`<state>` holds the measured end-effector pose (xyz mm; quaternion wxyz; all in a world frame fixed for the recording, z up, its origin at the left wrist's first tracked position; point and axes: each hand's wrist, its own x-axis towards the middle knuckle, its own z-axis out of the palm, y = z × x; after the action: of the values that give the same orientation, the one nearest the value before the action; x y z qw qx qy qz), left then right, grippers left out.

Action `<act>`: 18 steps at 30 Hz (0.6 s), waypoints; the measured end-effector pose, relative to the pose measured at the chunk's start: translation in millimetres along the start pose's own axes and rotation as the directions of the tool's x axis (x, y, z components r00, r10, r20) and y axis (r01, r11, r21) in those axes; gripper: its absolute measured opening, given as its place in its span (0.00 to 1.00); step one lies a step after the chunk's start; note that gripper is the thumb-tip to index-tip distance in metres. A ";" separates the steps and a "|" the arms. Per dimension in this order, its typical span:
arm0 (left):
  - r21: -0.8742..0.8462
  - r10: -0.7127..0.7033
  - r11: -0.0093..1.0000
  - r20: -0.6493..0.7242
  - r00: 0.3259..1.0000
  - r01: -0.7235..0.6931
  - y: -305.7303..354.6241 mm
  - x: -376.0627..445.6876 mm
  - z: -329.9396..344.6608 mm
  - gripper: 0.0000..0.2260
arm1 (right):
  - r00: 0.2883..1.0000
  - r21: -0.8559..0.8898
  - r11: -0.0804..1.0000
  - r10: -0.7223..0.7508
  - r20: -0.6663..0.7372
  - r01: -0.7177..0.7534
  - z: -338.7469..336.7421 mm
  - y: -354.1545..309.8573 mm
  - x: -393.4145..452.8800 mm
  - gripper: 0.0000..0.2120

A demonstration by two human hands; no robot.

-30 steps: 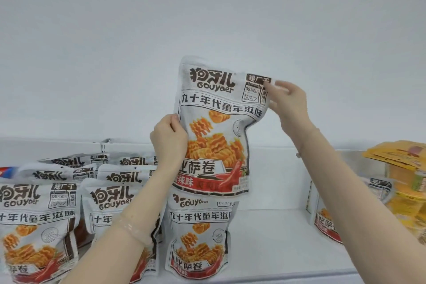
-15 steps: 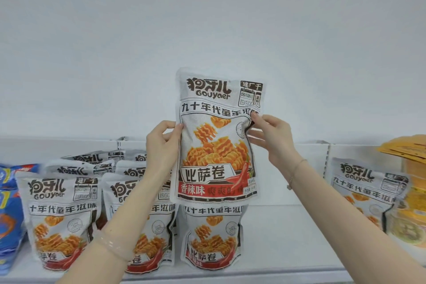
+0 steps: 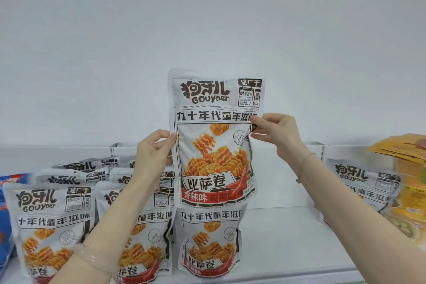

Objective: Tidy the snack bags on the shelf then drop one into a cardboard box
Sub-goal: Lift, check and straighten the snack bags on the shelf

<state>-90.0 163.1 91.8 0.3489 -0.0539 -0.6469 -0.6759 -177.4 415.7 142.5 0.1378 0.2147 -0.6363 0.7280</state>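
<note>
I hold a grey-white snack bag point(image 3: 214, 140) printed with orange crinkle snacks upright above the shelf point(image 3: 281, 237). My left hand point(image 3: 153, 154) pinches its left edge and my right hand point(image 3: 274, 132) pinches its right edge a little higher. Below it, several matching bags stand in rows on the shelf: one directly under it point(image 3: 209, 242), one at the front left point(image 3: 49, 228) and one behind my left forearm point(image 3: 143, 233). Another matching bag point(image 3: 362, 189) leans at the right. No cardboard box is in view.
Blue bags point(image 3: 7, 214) sit at the far left edge of the shelf. Yellow-orange packets point(image 3: 408, 182) are stacked at the far right. White dividers point(image 3: 320, 150) stand along the shelf's back, in front of a plain white wall.
The held bag has come lower, toward the shelf. My right hand slid from the bag's top right corner down to its right edge. The view shifted, showing more bags at left and right.
</note>
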 end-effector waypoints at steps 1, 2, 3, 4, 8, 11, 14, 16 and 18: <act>0.008 -0.002 1.000 -0.003 1.000 0.002 0.4 3.4 1.1 0.06 | 1.000 0.007 1.000 0.001 0.017 -0.001 -0.6 -0.6 1.3 0.07; 0.021 -0.003 1.000 -0.005 1.000 0.003 1.0 7.7 1.9 0.06 | 0.999 0.016 1.000 0.001 0.034 -0.002 -0.9 -1.3 3.0 0.07; 0.042 -0.002 0.999 -0.005 1.000 0.003 2.7 13.4 3.5 0.06 | 0.999 0.023 1.000 -0.003 0.047 0.002 0.0 -2.0 5.5 0.08; 0.078 0.004 0.997 -0.005 1.000 -0.003 5.0 20.8 5.5 0.06 | 0.999 0.028 1.000 -0.011 0.054 0.009 1.4 -3.3 9.3 0.08; 0.181 0.028 0.983 -0.028 0.999 -0.023 18.7 62.1 17.8 0.04 | 0.998 0.068 0.995 -0.069 0.007 0.069 8.7 -11.2 30.6 0.09; 0.215 -0.005 0.977 0.009 1.000 0.003 24.7 91.7 28.3 0.05 | 0.993 0.065 0.992 -0.110 -0.036 0.112 12.0 -8.2 50.2 0.09; 0.229 -0.070 0.971 0.024 0.997 0.062 23.6 110.3 35.7 0.05 | 0.991 0.004 0.994 -0.105 -0.087 0.106 16.8 12.0 66.7 0.09; 0.190 -0.105 0.977 0.037 0.994 0.096 17.8 118.5 37.5 0.06 | 0.991 -0.024 0.996 -0.093 -0.101 0.091 19.2 32.3 74.3 0.07; 0.154 -0.150 0.978 0.056 0.987 0.140 6.9 124.2 35.8 0.07 | 0.993 -0.025 0.998 -0.063 -0.105 0.061 18.2 53.4 79.1 0.06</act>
<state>-193.1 146.4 168.3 0.2796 -0.0029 -0.7093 -0.6471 -268.9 383.9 136.5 0.1961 0.1940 -0.6292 0.7266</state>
